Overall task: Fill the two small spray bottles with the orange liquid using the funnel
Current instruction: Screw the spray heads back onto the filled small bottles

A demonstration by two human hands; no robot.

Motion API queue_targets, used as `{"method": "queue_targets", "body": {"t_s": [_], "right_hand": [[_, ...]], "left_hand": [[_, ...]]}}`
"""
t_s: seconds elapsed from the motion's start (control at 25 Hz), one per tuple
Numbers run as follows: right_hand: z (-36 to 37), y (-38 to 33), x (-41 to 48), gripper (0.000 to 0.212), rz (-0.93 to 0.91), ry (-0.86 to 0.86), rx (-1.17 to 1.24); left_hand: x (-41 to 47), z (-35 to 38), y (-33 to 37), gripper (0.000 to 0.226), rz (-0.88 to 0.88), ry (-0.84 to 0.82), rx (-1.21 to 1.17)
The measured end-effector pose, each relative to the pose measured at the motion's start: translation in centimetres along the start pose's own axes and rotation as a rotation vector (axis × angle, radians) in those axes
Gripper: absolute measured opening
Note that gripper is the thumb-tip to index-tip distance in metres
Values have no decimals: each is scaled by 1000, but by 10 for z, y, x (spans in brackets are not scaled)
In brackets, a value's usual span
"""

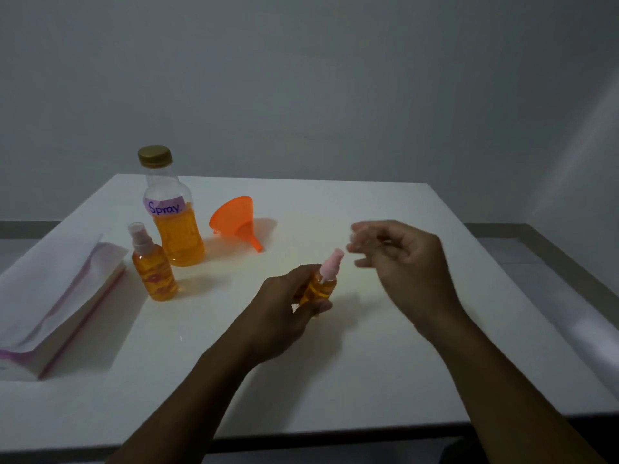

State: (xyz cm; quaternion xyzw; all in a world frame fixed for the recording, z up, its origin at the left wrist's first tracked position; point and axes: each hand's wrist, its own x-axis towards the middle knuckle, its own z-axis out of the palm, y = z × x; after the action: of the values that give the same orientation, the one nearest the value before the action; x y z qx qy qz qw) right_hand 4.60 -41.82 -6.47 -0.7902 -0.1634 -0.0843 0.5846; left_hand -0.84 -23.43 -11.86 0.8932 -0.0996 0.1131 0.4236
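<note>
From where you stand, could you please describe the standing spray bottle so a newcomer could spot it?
On the white table, find the big bottle labelled Spray. The spray bottle stands just in front of it: smaller, clear-capped, unheld.

Blurred fingers, half-hidden bottle

The right hand has its fingertips smeared, so I can't tell whether they pinch anything; the left hand covers the small spray bottle below its shoulder; the plastic bag runs off the left edge.
</note>
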Motion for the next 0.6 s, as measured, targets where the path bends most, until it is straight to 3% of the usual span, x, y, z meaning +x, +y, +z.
{"method": "queue_targets", "body": {"t_s": [0.12, 0.32, 0.6], "right_hand": [[-25, 5, 3, 24, 35, 134, 34], [-41, 22, 0, 27, 58, 135, -122], [-51, 29, -3, 31, 43, 125, -224]], "left_hand": [[1, 4, 7, 60, -69, -56, -147], [1, 10, 14, 80, -57, -79, -233], [0, 16, 25, 78, 10, -142, -423]]}}
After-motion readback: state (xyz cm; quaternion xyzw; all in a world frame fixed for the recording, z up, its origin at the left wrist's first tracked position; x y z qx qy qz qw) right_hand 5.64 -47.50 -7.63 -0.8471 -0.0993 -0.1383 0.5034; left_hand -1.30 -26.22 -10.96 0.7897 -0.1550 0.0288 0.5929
